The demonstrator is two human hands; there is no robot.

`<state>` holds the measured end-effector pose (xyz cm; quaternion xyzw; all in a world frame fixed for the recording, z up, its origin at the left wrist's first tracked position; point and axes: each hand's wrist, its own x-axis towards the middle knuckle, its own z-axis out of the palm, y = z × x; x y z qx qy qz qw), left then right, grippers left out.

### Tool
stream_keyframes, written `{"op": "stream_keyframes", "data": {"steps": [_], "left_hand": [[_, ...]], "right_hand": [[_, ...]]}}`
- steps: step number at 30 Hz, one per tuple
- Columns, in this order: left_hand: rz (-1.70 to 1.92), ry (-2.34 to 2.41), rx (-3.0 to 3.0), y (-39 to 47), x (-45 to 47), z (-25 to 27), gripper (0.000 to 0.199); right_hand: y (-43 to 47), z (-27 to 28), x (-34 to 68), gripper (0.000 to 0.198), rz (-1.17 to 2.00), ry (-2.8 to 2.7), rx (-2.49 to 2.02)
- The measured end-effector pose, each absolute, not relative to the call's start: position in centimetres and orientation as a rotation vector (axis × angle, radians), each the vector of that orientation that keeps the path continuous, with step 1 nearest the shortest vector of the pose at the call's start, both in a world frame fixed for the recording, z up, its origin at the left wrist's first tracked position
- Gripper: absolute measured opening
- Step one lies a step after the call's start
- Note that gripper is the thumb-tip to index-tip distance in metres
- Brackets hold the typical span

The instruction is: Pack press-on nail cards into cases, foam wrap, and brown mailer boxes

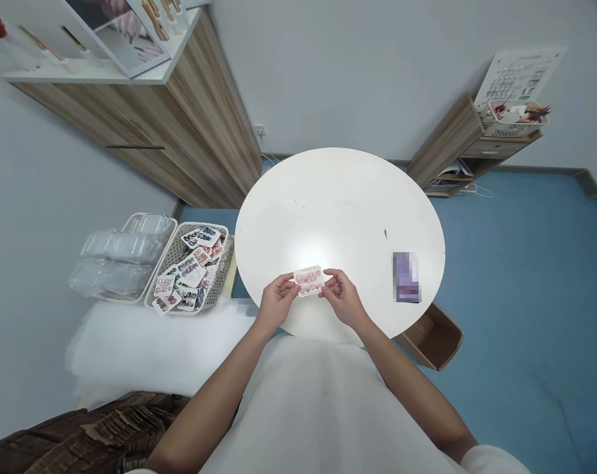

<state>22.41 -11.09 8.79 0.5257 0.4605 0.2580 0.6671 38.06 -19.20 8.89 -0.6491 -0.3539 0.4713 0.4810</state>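
Note:
A small card of pink press-on nails (309, 281) is held up between my two hands, above the near part of a round white table (337, 191). My left hand (277, 299) pinches the card's left edge between thumb and fingers. On the opposite edge, my right hand (344, 297) grips it the same way. Rows of pinkish nails face up toward me on the white backing. Toward the table's right side lies a purple item (407, 278), blurred by pixelation.
Left of the table, a white basket (224, 263) holds many similar nail cards. Another basket (172, 227) beside it carries clear plastic packets (123, 247). White wrap (164, 339) lies nearer me. A cardboard box (439, 339) stands below the table's right edge. Wooden cabinets (194, 125) stand behind.

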Motion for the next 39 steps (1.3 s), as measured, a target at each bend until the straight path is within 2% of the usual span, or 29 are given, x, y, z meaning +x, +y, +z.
{"op": "stream_keyframes", "data": {"steps": [8, 13, 18, 24, 30, 39], "left_hand": [[0.529, 1.018, 1.302, -10.8, 21.9, 9.6, 0.052], [0.478, 1.027, 1.426, -11.0, 21.5, 9.7, 0.049], [0.337, 0.947, 1.855, -10.0, 19.7, 8.7, 0.059], [0.222, 0.945, 2.107, -8.0, 18.0, 4.3, 0.061], [0.166, 1.025, 2.149, -6.6, 17.0, -1.1, 0.059], [-0.357, 1.048, 2.353, -5.8, 16.9, -2.6, 0.059]], "right_hand": [[-19.7, 9.6, 38.7, 0.073, 1.032, -1.347, -1.664], [-19.9, 8.9, 38.7, 0.069, 0.972, -1.424, -1.717], [-19.1, 7.0, 37.8, 0.070, 0.966, -1.486, -1.810], [-16.5, 3.0, 35.6, 0.073, 0.941, -1.602, -1.965], [-14.5, -0.9, 33.9, 0.068, 0.788, -1.770, -2.125], [-13.7, -3.0, 32.8, 0.070, 0.817, -1.808, -2.275]]}}
